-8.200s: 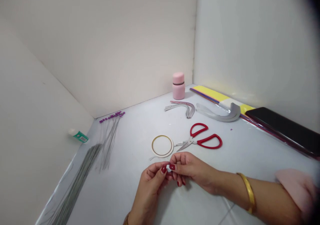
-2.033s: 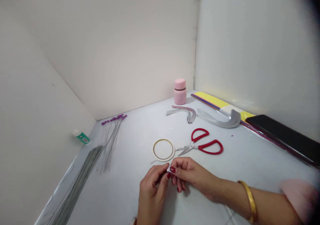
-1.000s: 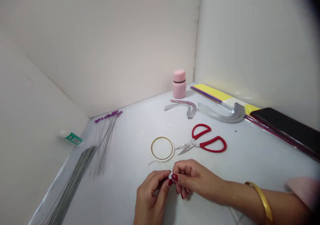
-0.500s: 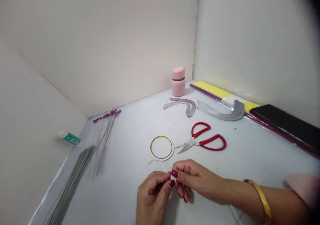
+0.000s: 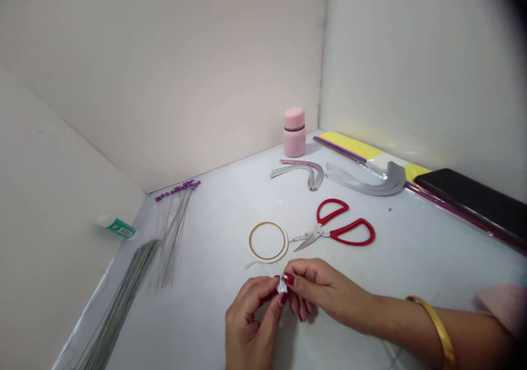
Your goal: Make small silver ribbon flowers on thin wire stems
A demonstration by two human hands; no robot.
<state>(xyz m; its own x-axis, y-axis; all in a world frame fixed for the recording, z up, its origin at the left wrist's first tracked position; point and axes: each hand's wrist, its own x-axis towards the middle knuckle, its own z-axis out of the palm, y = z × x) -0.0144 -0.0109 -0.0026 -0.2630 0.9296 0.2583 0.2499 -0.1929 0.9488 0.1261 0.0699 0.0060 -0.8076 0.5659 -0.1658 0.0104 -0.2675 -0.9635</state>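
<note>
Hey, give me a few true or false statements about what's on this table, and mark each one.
1. The left hand and right hand together pinch a small crumpled silvery-white scrap. True.
2. The right hand holds the red-handled steel scissors. False: they lie on the white tabletop, apart from both hands.
3. A smooth gold bangle circles the right forearm. True.
4. The pink cylindrical bottle lies on its side. False: it stands upright.
</note>
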